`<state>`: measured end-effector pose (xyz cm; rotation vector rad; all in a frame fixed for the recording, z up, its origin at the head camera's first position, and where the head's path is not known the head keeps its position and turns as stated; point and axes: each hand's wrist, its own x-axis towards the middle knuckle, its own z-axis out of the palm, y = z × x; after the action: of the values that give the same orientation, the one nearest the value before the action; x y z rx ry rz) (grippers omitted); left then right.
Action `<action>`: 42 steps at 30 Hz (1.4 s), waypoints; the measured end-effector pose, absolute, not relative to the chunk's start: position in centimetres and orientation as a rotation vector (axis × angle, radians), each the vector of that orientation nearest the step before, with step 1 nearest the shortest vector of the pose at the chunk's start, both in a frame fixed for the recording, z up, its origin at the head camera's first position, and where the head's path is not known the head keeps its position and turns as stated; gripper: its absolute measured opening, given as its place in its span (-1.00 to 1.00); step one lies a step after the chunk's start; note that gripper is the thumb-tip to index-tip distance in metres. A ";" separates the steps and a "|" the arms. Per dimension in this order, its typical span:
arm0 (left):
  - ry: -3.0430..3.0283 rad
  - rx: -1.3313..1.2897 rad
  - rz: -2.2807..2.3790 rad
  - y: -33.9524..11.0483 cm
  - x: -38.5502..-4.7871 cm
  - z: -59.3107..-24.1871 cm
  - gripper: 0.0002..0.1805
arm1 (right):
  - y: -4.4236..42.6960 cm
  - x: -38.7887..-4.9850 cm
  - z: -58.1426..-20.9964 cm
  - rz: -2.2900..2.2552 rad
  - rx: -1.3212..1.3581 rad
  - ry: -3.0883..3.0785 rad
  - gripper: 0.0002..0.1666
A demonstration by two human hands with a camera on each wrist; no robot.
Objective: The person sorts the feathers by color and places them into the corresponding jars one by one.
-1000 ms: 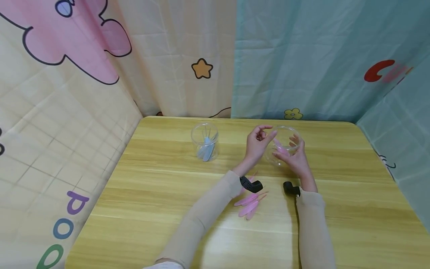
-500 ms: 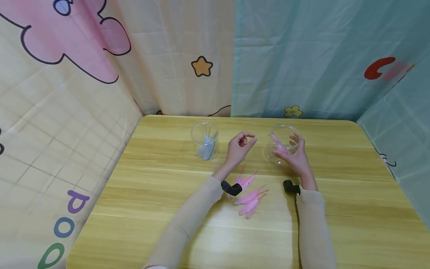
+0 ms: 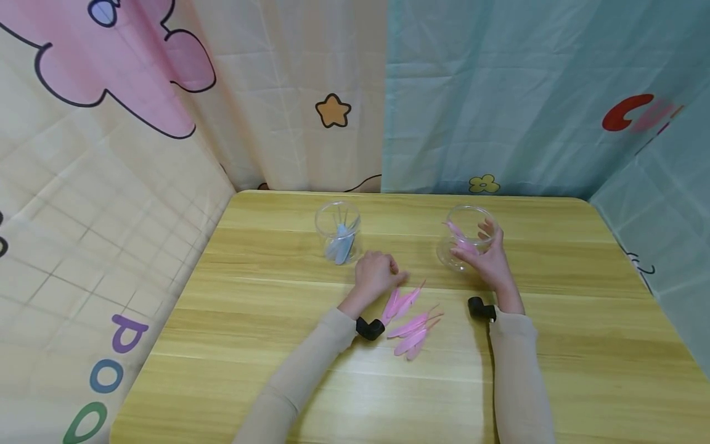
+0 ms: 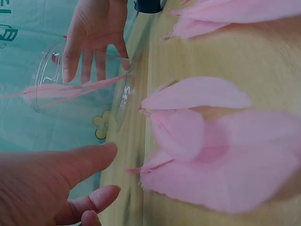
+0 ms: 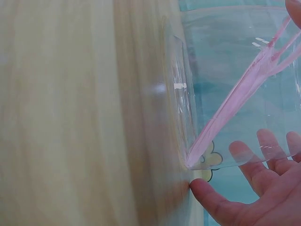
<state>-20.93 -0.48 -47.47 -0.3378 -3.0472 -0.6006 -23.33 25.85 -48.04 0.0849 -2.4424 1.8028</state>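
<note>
My left hand (image 3: pixel 376 273) hovers over the table just beyond the pink feathers (image 3: pixel 400 303), which lie in loose bunches. In the left wrist view its thumb and fingertips are apart, with nothing between them, beside the feather stems. Farther right, my right hand (image 3: pixel 492 260) holds a clear cup (image 3: pixel 450 261), thumb on the near side and fingers round the far side. Pink feathers (image 5: pixel 235 99) lean inside this cup, stems towards its mouth. A second clear cup (image 3: pixel 319 231) stands at the left with blue feathers (image 3: pixel 344 245) in it, untouched by either hand.
The wooden table (image 3: pixel 249 345) carries both cups near its back edge. Patterned curtains (image 3: pixel 471 92) hang behind it and at both sides. Another bunch of pink feathers (image 3: pixel 413 342) lies nearer the front, between the forearms.
My left hand has moved from the right cup's rim leftward and back towards the table feathers, leaving a pink feather in the cup. The right hand keeps its place.
</note>
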 end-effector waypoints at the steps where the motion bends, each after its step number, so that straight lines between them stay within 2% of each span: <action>1: -3.058 -0.342 -0.566 -0.4 -20.9 -47.6 -0.67 | 25.9 -23.3 -48.0 1.803 0.082 -2.444 0.24; 23: -3.188 -0.289 -0.594 0.1 -20.8 -47.6 -0.69 | 25.9 -23.4 -48.0 1.808 0.085 -2.452 0.25; 42: -3.183 -0.392 -0.443 0.7 -20.7 -47.1 -0.48 | 26.0 -23.4 -47.9 1.789 0.097 -2.443 0.23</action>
<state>-20.71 0.67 -47.09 -0.3919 -3.1826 -0.4430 -23.37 25.96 -47.91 0.0969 -2.4431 1.7886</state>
